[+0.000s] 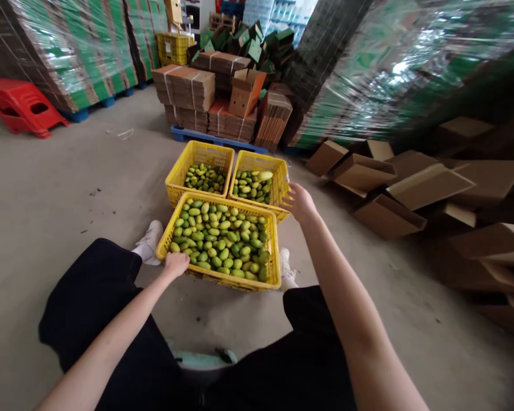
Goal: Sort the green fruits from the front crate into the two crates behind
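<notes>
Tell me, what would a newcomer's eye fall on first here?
Probably the green fruit heaped in the yellow front crate, at the middle of the picture between two white shoes, with two more crates behind it. Next might come the red stool at far left and the jumbled brown boxes along the right.
</notes>
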A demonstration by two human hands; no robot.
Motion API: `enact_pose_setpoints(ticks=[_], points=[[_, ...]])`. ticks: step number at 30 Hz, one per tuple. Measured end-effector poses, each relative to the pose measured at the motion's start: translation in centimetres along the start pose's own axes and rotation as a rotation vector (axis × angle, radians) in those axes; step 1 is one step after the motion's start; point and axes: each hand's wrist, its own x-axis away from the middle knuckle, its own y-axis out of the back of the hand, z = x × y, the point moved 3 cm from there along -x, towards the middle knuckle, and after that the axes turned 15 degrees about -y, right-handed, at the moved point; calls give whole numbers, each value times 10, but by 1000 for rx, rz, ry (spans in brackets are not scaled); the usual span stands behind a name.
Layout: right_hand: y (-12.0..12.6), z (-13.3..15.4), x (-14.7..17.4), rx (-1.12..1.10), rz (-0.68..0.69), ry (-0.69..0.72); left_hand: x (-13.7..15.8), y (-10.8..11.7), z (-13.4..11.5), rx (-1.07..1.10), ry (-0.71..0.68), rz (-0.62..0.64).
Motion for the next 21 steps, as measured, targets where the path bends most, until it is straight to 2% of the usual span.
enact_pose_setpoints(ticks=[2, 7, 10, 13, 17, 21], points=[[3, -31, 7, 85, -39, -46, 1, 1, 0, 9, 6, -3], [-18, -154, 47, 386, 24, -168, 3, 0, 1, 21, 4, -7], [-35, -196, 53, 580, 63, -172, 3, -1, 1, 22, 3, -5], [-53, -209, 44, 760, 105, -117, 4, -1, 0, 25, 12, -9], [-77, -209, 30, 959, 170, -17, 5, -2, -1, 41, 16, -24], [-81, -199, 21, 1085, 214, 35, 5, -3, -1, 55, 5, -34]])
